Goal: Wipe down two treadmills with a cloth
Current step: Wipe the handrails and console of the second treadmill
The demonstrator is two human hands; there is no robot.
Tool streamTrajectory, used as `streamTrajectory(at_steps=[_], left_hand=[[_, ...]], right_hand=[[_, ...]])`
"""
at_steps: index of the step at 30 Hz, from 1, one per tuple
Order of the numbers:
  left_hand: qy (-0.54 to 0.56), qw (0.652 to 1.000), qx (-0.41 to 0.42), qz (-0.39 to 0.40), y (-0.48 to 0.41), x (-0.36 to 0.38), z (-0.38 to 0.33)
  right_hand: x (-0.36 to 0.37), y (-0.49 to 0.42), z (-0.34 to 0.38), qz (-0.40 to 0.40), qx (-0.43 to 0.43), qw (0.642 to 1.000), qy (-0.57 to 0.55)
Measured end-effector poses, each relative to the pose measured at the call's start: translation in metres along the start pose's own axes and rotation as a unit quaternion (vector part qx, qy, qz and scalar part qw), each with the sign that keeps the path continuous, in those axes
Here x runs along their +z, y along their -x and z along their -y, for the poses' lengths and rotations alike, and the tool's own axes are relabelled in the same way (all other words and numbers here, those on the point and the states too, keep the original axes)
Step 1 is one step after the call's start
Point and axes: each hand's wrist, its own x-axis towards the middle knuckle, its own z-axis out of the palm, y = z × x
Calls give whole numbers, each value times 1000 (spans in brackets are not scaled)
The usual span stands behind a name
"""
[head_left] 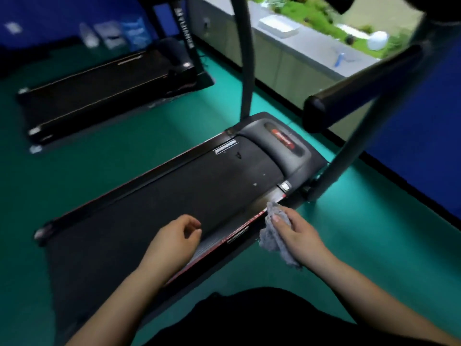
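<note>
Right hand (296, 231) is recorded gripping the grey cloth (272, 239) in curled fingers on the near treadmill's (174, 196) side rail (239, 229), whose long axis leads towards the motor hood (282, 143); left hand (172, 236) hovers loosely curled.

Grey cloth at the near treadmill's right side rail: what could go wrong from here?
1. The grey cloth is bunched under the right hand and hangs partly past the side rail's outer edge, so a stroke may cover little of the rail.
2. The pale specks on the belt lie apart from the cloth and could be missed.
</note>
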Motion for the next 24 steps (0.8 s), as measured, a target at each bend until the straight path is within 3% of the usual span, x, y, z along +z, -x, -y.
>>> streamTrajectory(at_steps=[8,15,24], left_hand=[[78,968,-179,-156,104,8,65],[139,919,-259,-261,202,1,122],[174,866,-336,-328,330,-14,227]], right_hand=[[38,9,5,204,-54,972,100],[116,44,40,326,-125,923,161],[261,143,82,403,-204,869,202]])
